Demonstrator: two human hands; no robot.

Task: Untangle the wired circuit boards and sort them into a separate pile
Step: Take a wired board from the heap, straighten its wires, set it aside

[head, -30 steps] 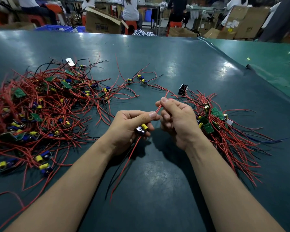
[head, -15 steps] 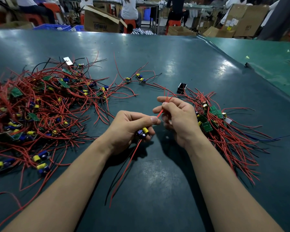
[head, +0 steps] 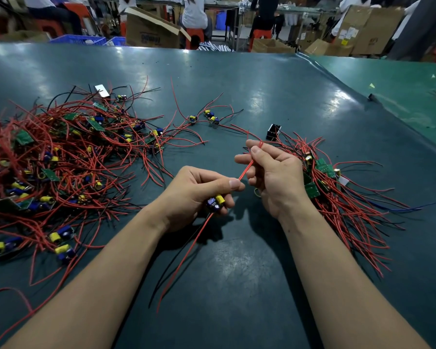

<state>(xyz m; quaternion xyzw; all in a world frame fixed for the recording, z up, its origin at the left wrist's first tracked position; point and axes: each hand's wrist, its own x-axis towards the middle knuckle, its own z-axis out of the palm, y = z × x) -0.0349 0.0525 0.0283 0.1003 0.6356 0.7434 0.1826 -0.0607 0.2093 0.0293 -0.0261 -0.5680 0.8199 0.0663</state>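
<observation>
A person sits at a dark green counter (head: 237,285), both bare forearms reaching forward. The left hand (head: 196,195) curls around a small circuit board (head: 215,204) with yellow and blue parts, its grip closed on the board, thumb pressing on top. A red wire (head: 245,168) runs up from that board to the right hand (head: 274,175), which pinches the wire's far end between thumb and forefinger, the other fingers loosely curled. More red and black leads trail from the board toward the person. To the left lies a large tangled heap of wired boards (head: 53,162). Just beside the right hand, on its far side, sits a smaller pile of boards (head: 337,195) with wires fanned outward. A small black component (head: 273,132) rests near that pile.
</observation>
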